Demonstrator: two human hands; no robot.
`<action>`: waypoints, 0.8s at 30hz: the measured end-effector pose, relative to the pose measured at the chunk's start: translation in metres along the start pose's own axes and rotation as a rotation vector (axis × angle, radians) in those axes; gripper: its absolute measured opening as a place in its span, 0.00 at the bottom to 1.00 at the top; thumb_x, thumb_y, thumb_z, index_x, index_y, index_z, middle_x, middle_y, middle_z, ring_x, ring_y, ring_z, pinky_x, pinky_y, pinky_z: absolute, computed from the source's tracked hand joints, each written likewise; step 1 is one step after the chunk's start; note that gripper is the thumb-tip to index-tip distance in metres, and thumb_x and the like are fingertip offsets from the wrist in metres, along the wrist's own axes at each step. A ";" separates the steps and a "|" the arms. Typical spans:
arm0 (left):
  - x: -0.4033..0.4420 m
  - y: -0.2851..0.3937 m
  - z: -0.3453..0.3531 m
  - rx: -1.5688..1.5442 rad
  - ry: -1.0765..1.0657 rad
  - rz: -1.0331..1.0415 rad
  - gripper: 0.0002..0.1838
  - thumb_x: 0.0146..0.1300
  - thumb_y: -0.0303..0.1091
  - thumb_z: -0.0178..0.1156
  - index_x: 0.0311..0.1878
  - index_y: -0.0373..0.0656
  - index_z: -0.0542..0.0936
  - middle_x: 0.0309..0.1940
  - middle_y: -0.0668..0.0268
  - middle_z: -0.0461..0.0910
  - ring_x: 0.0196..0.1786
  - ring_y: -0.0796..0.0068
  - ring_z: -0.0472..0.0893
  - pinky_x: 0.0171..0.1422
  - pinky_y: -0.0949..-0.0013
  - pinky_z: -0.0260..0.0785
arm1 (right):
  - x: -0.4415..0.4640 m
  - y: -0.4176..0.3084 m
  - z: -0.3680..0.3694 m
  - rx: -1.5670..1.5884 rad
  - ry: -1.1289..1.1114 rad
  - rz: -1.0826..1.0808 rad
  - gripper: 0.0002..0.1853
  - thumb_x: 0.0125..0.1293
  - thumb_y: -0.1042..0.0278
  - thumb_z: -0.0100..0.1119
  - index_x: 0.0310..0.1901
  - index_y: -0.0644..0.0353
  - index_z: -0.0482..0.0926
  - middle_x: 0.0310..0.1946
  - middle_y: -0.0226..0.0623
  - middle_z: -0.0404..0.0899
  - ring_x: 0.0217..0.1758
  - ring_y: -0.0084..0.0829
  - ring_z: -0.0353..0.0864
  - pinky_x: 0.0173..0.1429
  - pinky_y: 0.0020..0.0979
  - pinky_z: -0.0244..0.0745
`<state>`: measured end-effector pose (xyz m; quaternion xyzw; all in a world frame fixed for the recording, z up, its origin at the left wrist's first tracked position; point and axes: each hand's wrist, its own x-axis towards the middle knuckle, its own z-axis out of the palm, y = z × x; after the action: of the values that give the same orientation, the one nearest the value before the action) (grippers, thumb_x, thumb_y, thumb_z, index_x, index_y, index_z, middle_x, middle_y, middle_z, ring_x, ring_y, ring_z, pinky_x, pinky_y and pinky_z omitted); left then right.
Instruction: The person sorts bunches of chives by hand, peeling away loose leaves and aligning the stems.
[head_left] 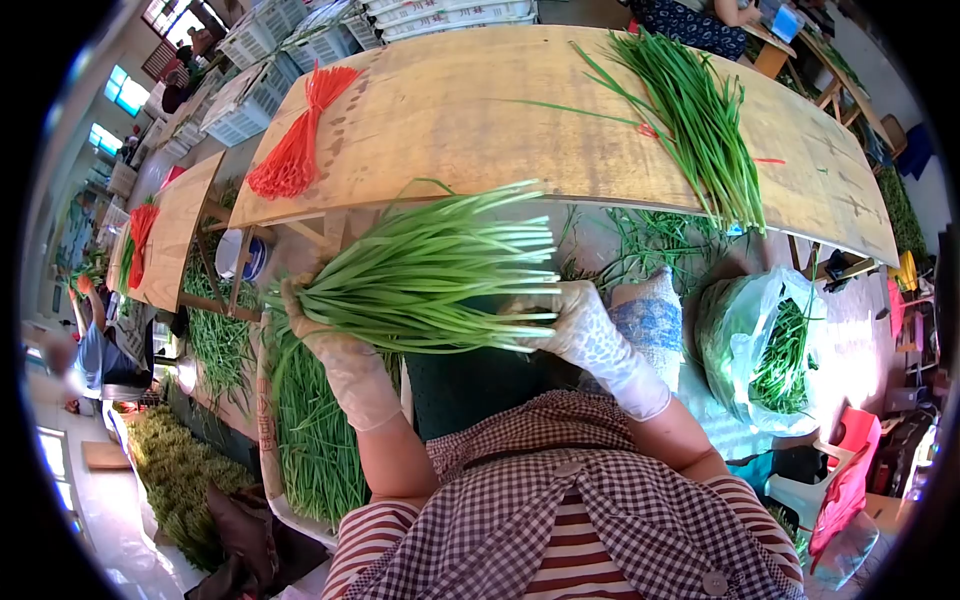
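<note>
A fanned bunch of green stalks [430,270] with pale ends to the right is held above my lap, in front of the table. My left hand [320,325], in a white glove, is closed round its leafy left part. At the pale ends, my right hand [570,320], gloved too, pinches some lower stalks. Another green bunch [700,120] lies on the right part of the wooden table [450,120], with a red tie under or around it. Red ties [300,140] lie in a bundle on the table's left part.
A crate of loose stalks [315,440] stands at my left. A plastic bag of greens [765,350] and a blue-white sack [645,330] stand at right. White crates [250,100] are stacked behind. Other people sit at far left [100,350] and top right [690,20].
</note>
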<state>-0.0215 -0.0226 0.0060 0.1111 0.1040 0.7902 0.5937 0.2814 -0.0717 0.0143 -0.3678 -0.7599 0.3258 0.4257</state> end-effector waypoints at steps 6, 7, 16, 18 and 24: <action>0.000 0.031 -0.004 0.112 0.090 0.094 0.12 0.69 0.41 0.49 0.37 0.47 0.79 0.47 0.57 0.82 0.51 0.59 0.80 0.62 0.48 0.69 | -0.023 0.039 -0.044 -0.331 0.153 0.589 0.08 0.54 0.66 0.69 0.35 0.59 0.83 0.30 0.37 0.82 0.34 0.33 0.83 0.41 0.31 0.79; -0.008 0.030 0.001 0.360 0.117 0.139 0.14 0.70 0.42 0.47 0.46 0.45 0.78 0.51 0.58 0.81 0.52 0.59 0.79 0.64 0.51 0.69 | -0.032 0.062 -0.050 -0.503 0.145 0.676 0.09 0.55 0.65 0.68 0.36 0.59 0.84 0.31 0.39 0.83 0.35 0.35 0.84 0.43 0.33 0.79; -0.043 0.000 0.029 1.719 -0.287 0.656 0.24 0.70 0.39 0.49 0.62 0.30 0.68 0.52 0.53 0.77 0.50 0.65 0.80 0.54 0.67 0.75 | 0.018 0.016 -0.033 0.132 -0.029 0.104 0.18 0.64 0.63 0.62 0.53 0.60 0.80 0.43 0.44 0.84 0.47 0.40 0.83 0.55 0.36 0.75; -0.045 0.002 0.036 1.835 -0.394 0.740 0.25 0.70 0.41 0.49 0.62 0.30 0.68 0.51 0.53 0.77 0.50 0.66 0.80 0.54 0.67 0.75 | 0.020 0.022 -0.021 0.383 -0.179 0.394 0.15 0.64 0.64 0.63 0.47 0.64 0.82 0.32 0.40 0.84 0.34 0.31 0.82 0.41 0.32 0.76; -0.032 0.007 0.018 1.463 -0.222 0.528 0.21 0.68 0.38 0.53 0.60 0.35 0.71 0.55 0.54 0.76 0.55 0.58 0.78 0.62 0.61 0.70 | 0.020 0.022 -0.004 0.629 -0.122 0.504 0.11 0.62 0.67 0.65 0.41 0.66 0.84 0.27 0.35 0.83 0.27 0.19 0.77 0.33 0.26 0.73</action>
<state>-0.0135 -0.0547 0.0236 0.5733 0.5082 0.6200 0.1693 0.2841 -0.0430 0.0066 -0.3745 -0.5330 0.6577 0.3782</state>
